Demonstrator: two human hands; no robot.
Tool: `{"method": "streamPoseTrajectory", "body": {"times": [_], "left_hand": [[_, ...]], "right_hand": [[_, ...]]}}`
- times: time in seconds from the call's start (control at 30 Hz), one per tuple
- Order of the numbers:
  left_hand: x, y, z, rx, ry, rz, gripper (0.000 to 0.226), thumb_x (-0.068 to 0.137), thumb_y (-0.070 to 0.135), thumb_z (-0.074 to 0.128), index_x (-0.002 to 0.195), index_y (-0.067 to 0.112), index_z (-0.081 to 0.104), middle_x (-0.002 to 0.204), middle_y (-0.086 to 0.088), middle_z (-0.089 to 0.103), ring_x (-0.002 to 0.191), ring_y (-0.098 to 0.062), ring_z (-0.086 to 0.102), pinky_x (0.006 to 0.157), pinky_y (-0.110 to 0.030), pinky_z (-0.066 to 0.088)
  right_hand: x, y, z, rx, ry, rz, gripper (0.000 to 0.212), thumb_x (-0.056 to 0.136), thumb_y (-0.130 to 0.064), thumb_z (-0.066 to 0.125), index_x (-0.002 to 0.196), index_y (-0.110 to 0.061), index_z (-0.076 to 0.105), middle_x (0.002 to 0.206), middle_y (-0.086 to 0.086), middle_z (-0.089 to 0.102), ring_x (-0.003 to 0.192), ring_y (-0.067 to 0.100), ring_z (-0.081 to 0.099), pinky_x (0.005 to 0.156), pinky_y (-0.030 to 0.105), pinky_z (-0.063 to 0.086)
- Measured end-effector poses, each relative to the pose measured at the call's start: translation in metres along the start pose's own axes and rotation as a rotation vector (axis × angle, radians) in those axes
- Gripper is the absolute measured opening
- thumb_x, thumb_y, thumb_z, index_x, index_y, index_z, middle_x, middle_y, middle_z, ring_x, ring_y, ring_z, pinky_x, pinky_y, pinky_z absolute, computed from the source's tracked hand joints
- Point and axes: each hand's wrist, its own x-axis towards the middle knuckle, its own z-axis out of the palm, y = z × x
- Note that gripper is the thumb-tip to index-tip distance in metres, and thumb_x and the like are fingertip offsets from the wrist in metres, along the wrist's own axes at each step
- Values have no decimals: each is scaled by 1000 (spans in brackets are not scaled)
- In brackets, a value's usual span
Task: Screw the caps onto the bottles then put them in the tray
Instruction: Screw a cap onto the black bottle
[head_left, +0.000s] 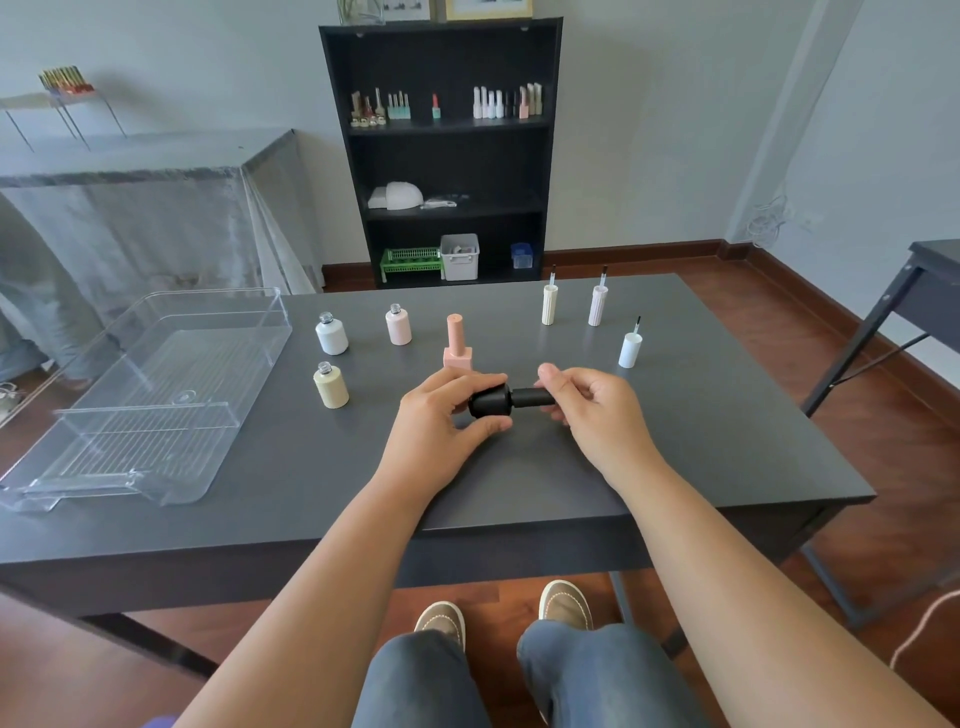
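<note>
Left hand (441, 415) grips black bottle (488, 401) sideways; right hand (592, 410) pinches black cap (532, 397) at neck. Risk: tilted cap cross-threads, jams; loose grip drops bottle onto table (675, 441).

Black bottle (488, 401): its left side is covered by the fingers (457, 387) of the left hand (441, 415); shape of the base cannot be told.
Black cap (532, 397): right end hidden behind the right hand (592, 410); whether it is fully screwed on the black bottle cannot be told.
Pink bottle (457, 348): just behind the black bottle; its lower part is hidden by the left hand.
Tray (156, 395): far left of the black bottle; its near left corner is cut by the picture edge.
Shelf items (447, 106): far behind the black bottle; too small to tell what each is.
Forearms: cut by the bottom edge.
</note>
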Motion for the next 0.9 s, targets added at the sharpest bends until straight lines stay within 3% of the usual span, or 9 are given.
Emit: {"method": "streamPoseTrajectory", "body": {"times": [0.1, 0.17, 0.27, 0.43, 0.53, 0.6, 0.73, 0.8, 0.9], "left_hand": [[0, -1, -1, -10, 17, -25, 43, 74, 22, 83, 115, 22, 71, 108, 6, 66, 100, -8, 61, 91, -25, 49], [1, -1, 0, -16, 14, -19, 42, 74, 21, 83, 115, 21, 71, 109, 5, 67, 101, -9, 62, 92, -27, 50], [1, -2, 0, -6, -1, -7, 43, 75, 22, 83, 115, 21, 71, 108, 5, 67, 99, -9, 62, 90, -28, 51], [0, -2, 0, -4, 11, 14, 43, 75, 20, 82, 116, 22, 71, 107, 9, 66, 99, -6, 61, 91, -26, 50], [-1, -2, 1, -6, 10, 30, 42, 75, 19, 83, 116, 21, 71, 105, 8, 66, 98, -6, 61, 91, -28, 51], [0, -3, 1, -7, 15, 23, 42, 75, 20, 83, 116, 22, 71, 106, 7, 66, 98, -8, 62, 91, -32, 52], [0, -4, 1, -25, 22, 3, 43, 75, 22, 83, 115, 22, 71, 106, 5, 66, 98, -12, 63, 90, -36, 53], [0, -5, 2, -20, 22, 4, 43, 75, 22, 83, 115, 23, 71, 105, 6, 66, 97, -12, 63, 89, -36, 54], [0, -4, 2, -11, 18, 12, 43, 74, 22, 83, 115, 24, 71, 105, 7, 65, 97, -9, 62, 89, -34, 53]], "right_hand": [[-3, -1, -3, 129, -80, -53, 13, 88, -32, 67, 100, -34, 70, 99, -8, 70, 83, 3, 63, 77, 16, 50], [-5, 1, -5, 109, -148, -177, 31, 84, -7, 70, 98, -35, 67, 112, -6, 63, 92, 5, 62, 83, 15, 49], [-6, 2, -2, -10, -130, -289, 36, 81, 6, 67, 86, -29, 66, 103, -6, 61, 91, 11, 62, 85, 16, 47], [-6, -1, 3, 26, -61, -191, 19, 89, -16, 65, 86, -35, 67, 82, -9, 68, 75, 5, 60, 72, 10, 45], [-3, -1, 5, 22, -36, -81, 13, 91, -36, 61, 84, -28, 69, 67, -4, 68, 67, 10, 63, 68, 23, 50], [-2, -1, 4, 91, -70, -38, 16, 89, -43, 62, 94, -30, 69, 76, -1, 71, 73, 12, 65, 75, 27, 53], [-5, 1, -1, 128, -163, -110, 30, 84, -18, 71, 103, -41, 66, 101, -9, 69, 86, 8, 65, 83, 19, 51], [-5, 2, 0, 90, -142, -143, 31, 84, -9, 70, 94, -39, 68, 97, -6, 70, 84, 9, 64, 81, 19, 49], [-5, 0, 3, 74, -73, -125, 17, 86, -15, 67, 87, -32, 70, 82, -10, 68, 74, 6, 61, 72, 15, 47]]}}
